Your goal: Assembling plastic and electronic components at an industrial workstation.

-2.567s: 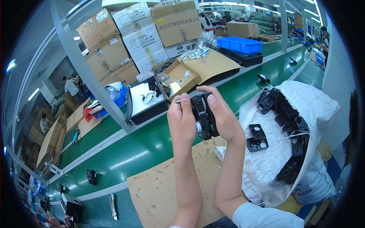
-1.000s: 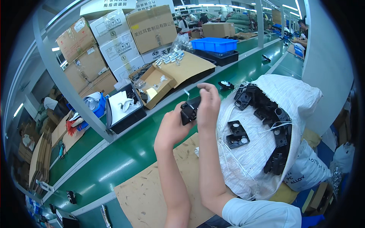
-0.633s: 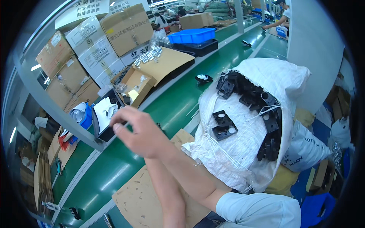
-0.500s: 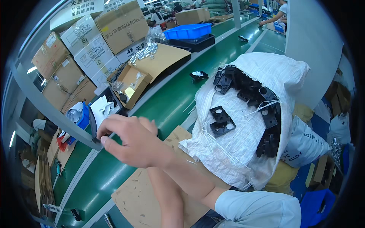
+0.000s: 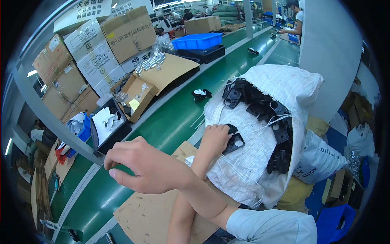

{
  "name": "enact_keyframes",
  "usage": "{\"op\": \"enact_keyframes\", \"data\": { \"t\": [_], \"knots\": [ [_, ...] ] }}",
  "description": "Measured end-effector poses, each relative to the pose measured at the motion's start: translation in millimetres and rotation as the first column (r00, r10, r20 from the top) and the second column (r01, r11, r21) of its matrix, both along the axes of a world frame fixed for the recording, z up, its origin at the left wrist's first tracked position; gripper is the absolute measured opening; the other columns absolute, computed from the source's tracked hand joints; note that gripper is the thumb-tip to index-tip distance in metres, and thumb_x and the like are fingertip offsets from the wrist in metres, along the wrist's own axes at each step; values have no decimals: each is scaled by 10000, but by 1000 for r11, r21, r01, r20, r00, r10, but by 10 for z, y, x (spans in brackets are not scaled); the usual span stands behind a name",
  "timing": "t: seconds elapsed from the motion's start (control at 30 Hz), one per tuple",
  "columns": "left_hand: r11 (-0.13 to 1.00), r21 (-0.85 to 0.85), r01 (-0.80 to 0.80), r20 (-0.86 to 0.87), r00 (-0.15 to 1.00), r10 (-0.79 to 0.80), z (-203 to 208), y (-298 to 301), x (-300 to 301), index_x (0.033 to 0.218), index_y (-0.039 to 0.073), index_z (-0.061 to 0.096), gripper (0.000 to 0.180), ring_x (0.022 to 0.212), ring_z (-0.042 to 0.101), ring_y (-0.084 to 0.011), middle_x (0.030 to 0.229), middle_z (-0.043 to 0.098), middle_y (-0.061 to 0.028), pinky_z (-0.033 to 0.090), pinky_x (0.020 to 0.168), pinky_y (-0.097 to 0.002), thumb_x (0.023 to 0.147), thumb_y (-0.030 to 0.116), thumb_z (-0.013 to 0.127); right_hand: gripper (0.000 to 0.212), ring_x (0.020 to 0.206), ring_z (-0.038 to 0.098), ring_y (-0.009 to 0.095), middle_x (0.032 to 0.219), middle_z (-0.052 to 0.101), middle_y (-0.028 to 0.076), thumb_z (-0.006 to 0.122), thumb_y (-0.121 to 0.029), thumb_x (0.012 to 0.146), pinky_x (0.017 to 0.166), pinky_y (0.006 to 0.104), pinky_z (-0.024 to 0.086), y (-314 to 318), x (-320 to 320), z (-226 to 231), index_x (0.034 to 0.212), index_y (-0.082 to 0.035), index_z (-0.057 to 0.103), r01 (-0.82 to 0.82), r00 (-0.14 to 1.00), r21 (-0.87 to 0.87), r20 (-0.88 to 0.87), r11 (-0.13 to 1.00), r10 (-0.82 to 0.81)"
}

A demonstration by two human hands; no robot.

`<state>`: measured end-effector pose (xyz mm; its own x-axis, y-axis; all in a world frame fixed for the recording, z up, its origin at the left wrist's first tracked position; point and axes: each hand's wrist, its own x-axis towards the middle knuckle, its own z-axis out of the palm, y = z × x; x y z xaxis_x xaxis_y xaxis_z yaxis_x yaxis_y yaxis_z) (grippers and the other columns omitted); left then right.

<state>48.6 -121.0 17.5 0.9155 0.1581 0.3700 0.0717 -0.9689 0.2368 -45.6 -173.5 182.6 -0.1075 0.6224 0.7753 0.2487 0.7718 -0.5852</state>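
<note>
My arms cross, the right forearm passing over the left. My left hand [image 5: 215,141] is at the near side of a white woven sack [image 5: 248,171], its fingers closed on a black plastic part [image 5: 235,142] with round holes. That part lies on the sack's folded cloth. More black plastic parts [image 5: 280,132] fill the sack's mouth. My right hand [image 5: 140,164] hangs over the green conveyor belt [image 5: 158,132], fingers bent and thumb apart, with nothing visible in it. Nearest to it is a black bin [image 5: 111,134] with white paper inside.
A grey metal post [image 5: 57,112] slants across the left. Cardboard [image 5: 142,211] lies beneath my arms. Beyond the belt are stacked cartons [image 5: 128,32], an open box [image 5: 140,95] and a blue tray [image 5: 198,41]. A black assembly [image 5: 201,94] sits on the belt; a person [image 5: 298,20] stands farther along.
My left hand has moved right, from behind my right hand to the black part on the sack. My right hand has dropped slightly lower in view, and the view has shifted a little.
</note>
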Motion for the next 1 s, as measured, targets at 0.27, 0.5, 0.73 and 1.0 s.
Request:
{"op": "enact_keyframes", "data": {
  "t": [0.27,0.5,0.73,1.0],
  "knots": [
    [720,-693,-41,321,876,359,445,531,-399,949,-19,657,294,742,635,-189,813,670,-71,501,686,-332,962,272,618,77,761,617,276,799,632,99,595,-75,839,771,353,436,143,129,-52,881,-28,638,360,927,182,-186,915,-327],
    [407,-830,381,554,647,524,820,940,-1083,980,27,624,348,776,618,-157,874,630,-50,519,692,-309,1018,349,496,121,834,629,295,893,643,130,616,-104,835,750,357,499,229,403,-120,883,-1,657,597,787,89,-258,797,-560],
    [452,-782,429,616,429,660,1335,556,-1498,950,28,588,353,746,567,-86,841,616,-18,459,685,-248,1014,371,534,248,941,635,297,1046,642,144,673,-164,826,844,369,510,305,537,-277,1014,-3,654,593,804,-31,74,804,-590],
    [550,-768,328,637,482,602,1398,392,-1563,988,32,562,345,759,529,-54,843,599,3,430,685,-211,986,373,613,447,972,659,238,1060,662,143,741,-176,819,866,349,515,223,461,-179,1196,-3,574,395,917,-151,4,906,-399]
  ]
}}
